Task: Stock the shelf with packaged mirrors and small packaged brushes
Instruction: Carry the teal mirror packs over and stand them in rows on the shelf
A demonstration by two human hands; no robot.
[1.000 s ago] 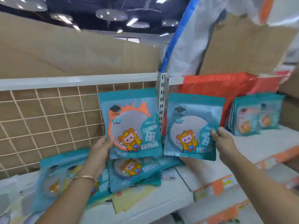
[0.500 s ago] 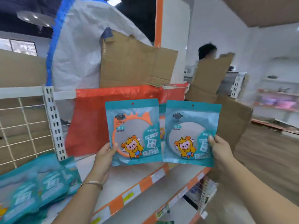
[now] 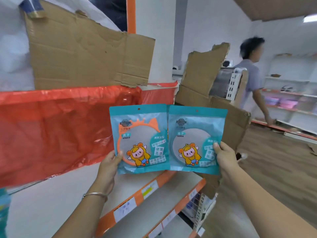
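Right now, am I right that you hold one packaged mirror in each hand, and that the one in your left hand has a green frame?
Not quite. The head view shows the left hand gripping an orange-framed mirror pack, not a green one. The rest holds: the right hand grips the second mirror pack, so each hand has one.

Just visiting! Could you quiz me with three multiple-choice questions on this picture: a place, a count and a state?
1. Where does the red plastic sheet hang? A) below the cardboard B) on the floor C) on the ceiling
2. How many mirror packs are held up? A) one B) two C) four
3. What is the left hand doing? A) resting open B) pointing C) pinching a pack
Answers: A, it drapes under the cardboard's lower edge; B, the left and the right hand hold one each; C, its thumb presses a pack's lower corner.
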